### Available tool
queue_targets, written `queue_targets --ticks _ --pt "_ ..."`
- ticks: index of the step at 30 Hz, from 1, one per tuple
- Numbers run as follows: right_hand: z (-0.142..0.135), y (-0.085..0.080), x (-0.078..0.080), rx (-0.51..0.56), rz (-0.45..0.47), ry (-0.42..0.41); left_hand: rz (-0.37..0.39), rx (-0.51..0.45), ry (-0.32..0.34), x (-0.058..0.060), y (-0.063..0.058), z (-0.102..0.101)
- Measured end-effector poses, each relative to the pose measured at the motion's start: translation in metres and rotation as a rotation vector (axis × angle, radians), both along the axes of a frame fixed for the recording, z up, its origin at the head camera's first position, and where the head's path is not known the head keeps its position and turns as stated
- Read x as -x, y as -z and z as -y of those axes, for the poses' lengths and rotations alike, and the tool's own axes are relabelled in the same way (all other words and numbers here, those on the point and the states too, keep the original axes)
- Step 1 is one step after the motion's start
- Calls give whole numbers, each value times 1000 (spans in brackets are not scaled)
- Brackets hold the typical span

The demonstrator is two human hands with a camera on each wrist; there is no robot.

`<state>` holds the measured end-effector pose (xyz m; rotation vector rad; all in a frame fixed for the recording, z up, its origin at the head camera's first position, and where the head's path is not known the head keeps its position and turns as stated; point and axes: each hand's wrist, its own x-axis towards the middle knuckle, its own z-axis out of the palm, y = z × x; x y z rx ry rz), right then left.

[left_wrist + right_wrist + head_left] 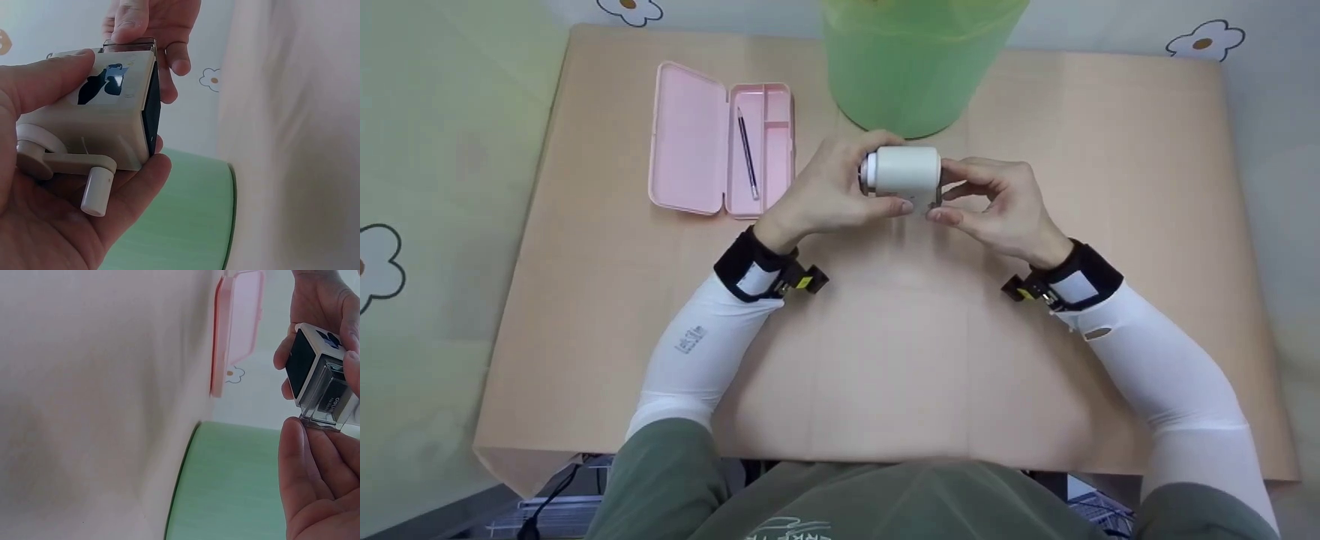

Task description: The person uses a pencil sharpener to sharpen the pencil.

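Note:
A cream hand-crank pencil sharpener (907, 166) is held up over the table, in front of a green bin. My left hand (829, 191) grips its body, with the thumb on the side that bears a dark picture. The crank handle (97, 191) points toward the left palm in the left wrist view. At the other end, a clear shavings drawer (328, 400) sticks out of the body. My right hand (1009, 206) pinches this drawer between thumb and fingers. How much of the drawer sits inside the body is hidden.
An open pink pencil case (686, 142) lies at the back left, with a dark pencil (748, 154) in its long compartment. Just behind the hands stands the translucent green bin (900, 82). A light brown cover (885, 360) lies over the table.

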<state>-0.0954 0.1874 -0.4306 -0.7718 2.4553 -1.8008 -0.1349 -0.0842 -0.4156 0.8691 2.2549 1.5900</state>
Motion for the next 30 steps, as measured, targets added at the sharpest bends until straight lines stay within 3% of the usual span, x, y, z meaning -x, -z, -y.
queue_targets --ticks 11,30 --pt "4 0 1 35 20 -4 -7 20 -22 0 -2 0" --pt "6 -2 -2 47 38 5 4 -13 7 -3 -5 -6"
